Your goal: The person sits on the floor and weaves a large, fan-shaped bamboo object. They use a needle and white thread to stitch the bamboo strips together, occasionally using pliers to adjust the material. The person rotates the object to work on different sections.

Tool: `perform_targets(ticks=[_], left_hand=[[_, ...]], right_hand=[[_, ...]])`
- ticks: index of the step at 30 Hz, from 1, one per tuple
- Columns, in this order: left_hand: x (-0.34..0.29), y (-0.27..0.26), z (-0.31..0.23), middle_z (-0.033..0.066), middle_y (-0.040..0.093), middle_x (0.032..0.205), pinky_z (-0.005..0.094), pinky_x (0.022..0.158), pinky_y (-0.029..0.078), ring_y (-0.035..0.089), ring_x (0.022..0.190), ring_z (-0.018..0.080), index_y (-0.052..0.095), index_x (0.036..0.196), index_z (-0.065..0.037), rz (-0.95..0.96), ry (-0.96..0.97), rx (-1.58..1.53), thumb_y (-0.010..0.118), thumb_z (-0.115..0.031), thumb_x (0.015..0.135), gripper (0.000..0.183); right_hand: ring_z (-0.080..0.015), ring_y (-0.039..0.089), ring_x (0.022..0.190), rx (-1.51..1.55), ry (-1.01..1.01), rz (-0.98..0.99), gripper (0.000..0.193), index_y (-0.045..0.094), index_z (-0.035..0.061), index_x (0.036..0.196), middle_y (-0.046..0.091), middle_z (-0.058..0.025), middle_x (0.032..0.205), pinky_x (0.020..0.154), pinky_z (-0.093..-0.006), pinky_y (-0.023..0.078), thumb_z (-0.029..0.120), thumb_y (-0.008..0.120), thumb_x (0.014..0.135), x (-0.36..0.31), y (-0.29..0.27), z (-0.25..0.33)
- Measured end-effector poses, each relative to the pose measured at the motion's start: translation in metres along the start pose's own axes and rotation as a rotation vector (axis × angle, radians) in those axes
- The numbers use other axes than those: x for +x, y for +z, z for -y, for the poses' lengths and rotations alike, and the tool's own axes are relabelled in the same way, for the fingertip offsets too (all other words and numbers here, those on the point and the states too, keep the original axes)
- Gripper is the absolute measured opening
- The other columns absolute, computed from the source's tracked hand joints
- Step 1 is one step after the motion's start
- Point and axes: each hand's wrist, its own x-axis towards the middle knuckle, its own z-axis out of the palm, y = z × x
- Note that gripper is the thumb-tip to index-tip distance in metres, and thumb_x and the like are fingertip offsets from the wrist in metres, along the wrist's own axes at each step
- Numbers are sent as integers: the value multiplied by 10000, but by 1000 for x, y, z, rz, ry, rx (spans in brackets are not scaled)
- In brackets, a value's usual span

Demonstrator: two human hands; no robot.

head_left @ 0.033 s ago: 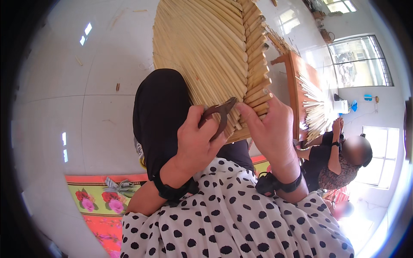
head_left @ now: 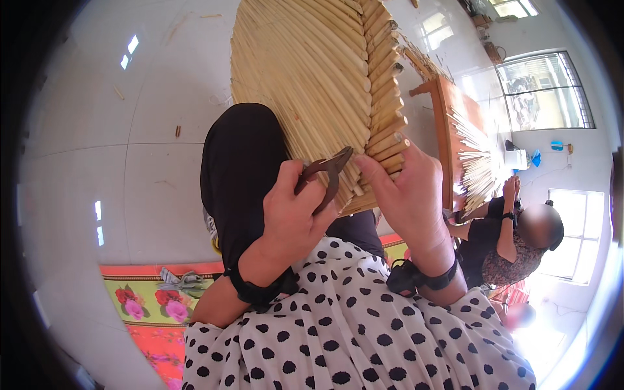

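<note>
Dark pliers [head_left: 330,170] with brown bowed handles are in my left hand [head_left: 289,205], whose fingers wrap round the handles. Their jaws point up and right, at the seam near the low end of a panel of pale peeled sticks [head_left: 299,71]. Along the panel's right side runs a row of short, thicker sticks [head_left: 383,97] laid at a slant. My right hand [head_left: 413,195] grips the lowest of these short sticks, thumb at the seam beside the jaws and fingers round the outer ends. Whatever lies between the jaws is too small to make out.
The panel leans by my black-trousered knee [head_left: 244,169]. On the right, a brown wooden table [head_left: 448,130] bears a fan of thin sticks [head_left: 478,159]. Another person [head_left: 513,240] sits beyond it. A flowered mat [head_left: 153,305] lies at lower left; scraps dot the tiled floor [head_left: 78,182].
The pliers and my left hand have shifted slightly left, and the handles look a little closer together. My right hand keeps its grip in nearly the same place.
</note>
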Motion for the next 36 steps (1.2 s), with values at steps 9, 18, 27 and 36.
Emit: perform_targets(ticks=[9,18,27,36], left_hand=[[-1,-60,0,142,535,1081,384,664,502,608,812,288,590,829,-16,160,-89,198,731,-94,758,176],[-92,-193,60,114,535,1014,284,691,412,481,747,174,525,783,3,344,-502,-36,617,-26,760,99],[-502,-285,269,220,674,951,487,750,499,654,886,387,641,1001,0,585,-1613,853,640,-313,857,345],[-213,-250,225,193,631,1147,448,863,518,628,1009,366,621,1199,-24,-121,-783,802,670,-234,921,352]], right_hand=[[-156,713,713,-75,185,23,281,680,-70,1007,746,-134,818,661,-289,545,158,764,866,12,-6,-20],[-242,685,591,56,66,-65,291,663,-61,910,696,-151,690,571,-337,519,192,786,835,11,-4,-32],[-238,593,458,32,57,-10,320,655,-55,932,584,-127,546,492,-358,477,214,786,821,12,-2,-33],[-319,611,487,-28,9,-64,324,629,-59,980,585,-139,549,501,-382,487,206,759,847,9,5,-26]])
